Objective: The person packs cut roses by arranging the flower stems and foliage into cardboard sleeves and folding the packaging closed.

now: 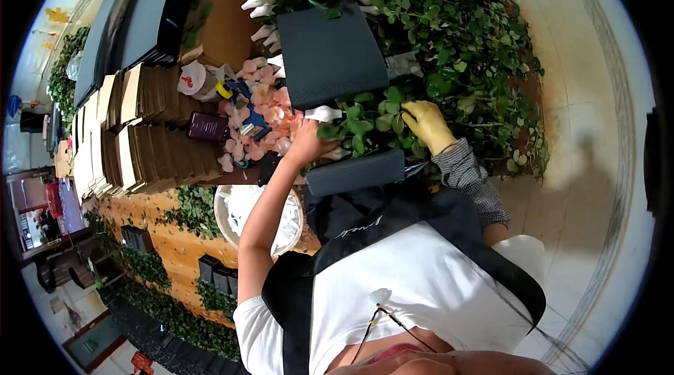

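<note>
My left hand (307, 142), bare, is at a white-netted flower head (323, 114), its fingers partly hidden behind the net and leaves. My right hand (427, 126), in a yellow glove with a checked sleeve, has its fingers curled at the green leafy stems (382, 119); what they hold is hidden by leaves. A dark grey corrugated sheet (330, 56) lies just beyond my hands, over the stems. A smaller dark grey corrugated piece (356, 173) is between my hands and my apron. Several white-netted heads stick out left of the large sheet.
Pink petals (270, 105), a phone (208, 126) and blue objects lie left of my left hand. Stacked cardboard (151, 98) stands further left. A round white bin (226, 199) is below the table edge. Leafy stems (484, 80) cover the right side.
</note>
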A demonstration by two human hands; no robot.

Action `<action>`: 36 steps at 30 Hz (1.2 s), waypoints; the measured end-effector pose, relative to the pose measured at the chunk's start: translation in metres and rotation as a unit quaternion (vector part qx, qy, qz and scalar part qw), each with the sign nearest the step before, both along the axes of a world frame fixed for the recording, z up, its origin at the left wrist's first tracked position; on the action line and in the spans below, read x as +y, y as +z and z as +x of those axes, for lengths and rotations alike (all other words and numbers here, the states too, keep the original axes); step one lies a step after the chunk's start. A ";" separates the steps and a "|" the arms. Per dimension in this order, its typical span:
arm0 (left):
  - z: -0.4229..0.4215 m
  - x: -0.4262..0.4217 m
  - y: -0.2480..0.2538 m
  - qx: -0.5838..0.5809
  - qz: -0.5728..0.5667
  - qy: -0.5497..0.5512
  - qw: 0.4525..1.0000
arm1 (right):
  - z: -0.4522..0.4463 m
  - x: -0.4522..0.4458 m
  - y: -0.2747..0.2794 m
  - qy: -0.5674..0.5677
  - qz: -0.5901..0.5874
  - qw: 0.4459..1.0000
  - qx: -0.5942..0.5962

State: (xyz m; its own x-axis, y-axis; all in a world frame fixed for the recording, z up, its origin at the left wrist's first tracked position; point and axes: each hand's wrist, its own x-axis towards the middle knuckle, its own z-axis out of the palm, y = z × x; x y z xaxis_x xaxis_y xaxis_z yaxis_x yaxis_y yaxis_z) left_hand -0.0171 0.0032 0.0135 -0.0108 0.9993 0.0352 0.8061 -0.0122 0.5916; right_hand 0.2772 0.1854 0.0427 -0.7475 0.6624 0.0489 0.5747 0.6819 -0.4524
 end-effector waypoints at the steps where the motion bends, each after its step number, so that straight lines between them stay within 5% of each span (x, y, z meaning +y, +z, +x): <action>1: 0.004 -0.002 -0.001 0.011 -0.029 0.037 0.999 | -0.002 0.003 -0.006 0.016 0.025 1.000 0.002; 3: 0.011 -0.013 0.003 -0.001 0.010 0.064 0.998 | -0.008 -0.002 0.040 -0.010 0.061 0.998 0.020; 5: 0.015 -0.020 -0.011 -0.143 0.100 0.053 0.983 | -0.012 -0.005 0.079 -0.042 0.080 0.992 0.089; 7: 0.017 -0.026 -0.011 -0.203 0.017 0.118 0.972 | -0.011 -0.005 0.084 -0.026 0.116 0.988 0.095; 9: 0.011 -0.024 -0.015 -0.169 0.073 0.052 0.982 | -0.011 -0.004 0.080 0.016 0.016 1.000 0.014; 14: 0.008 -0.015 -0.004 0.021 0.033 0.007 0.999 | 0.003 0.002 -0.026 0.064 0.053 0.991 -0.107; 18: 0.003 -0.013 -0.008 0.079 0.021 -0.030 0.996 | -0.016 -0.010 0.008 0.003 0.093 0.978 -0.186; 21: 0.003 -0.010 -0.005 0.130 0.036 -0.054 0.989 | -0.013 -0.010 -0.026 -0.007 0.029 0.982 -0.187; 22: 0.007 -0.008 -0.002 0.137 0.038 -0.064 0.988 | 0.002 -0.014 -0.054 -0.025 0.023 0.999 -0.040; 24: 0.014 -0.003 0.011 0.180 0.012 -0.065 0.981 | -0.003 -0.012 -0.076 -0.185 -0.195 0.963 -0.002; 26: 0.014 -0.001 0.018 0.239 0.023 -0.065 0.969 | -0.010 -0.011 -0.046 0.013 0.036 0.986 -0.162; 29: 0.004 0.009 0.020 0.208 0.020 -0.116 0.971 | -0.002 -0.006 -0.037 0.014 -0.030 0.984 -0.175; 31: 0.001 0.006 0.001 0.193 0.040 -0.086 0.977 | 0.005 0.020 -0.017 0.060 -0.184 0.954 -0.230; 33: 0.002 -0.001 -0.010 0.162 0.035 -0.043 0.985 | 0.022 0.053 0.006 0.093 -0.287 0.953 0.020; 36: 0.004 -0.003 -0.017 0.112 0.016 -0.001 0.994 | 0.012 0.120 0.069 -0.028 -0.207 0.972 0.107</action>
State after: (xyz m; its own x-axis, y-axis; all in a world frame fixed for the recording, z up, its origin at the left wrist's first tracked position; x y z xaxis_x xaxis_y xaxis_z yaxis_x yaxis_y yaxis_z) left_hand -0.0130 -0.0001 -0.0039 0.0035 0.9977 0.0683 0.9176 -0.0303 0.3963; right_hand 0.2894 0.3049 0.1114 -0.7113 0.6983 -0.0797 0.4681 0.3861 -0.7949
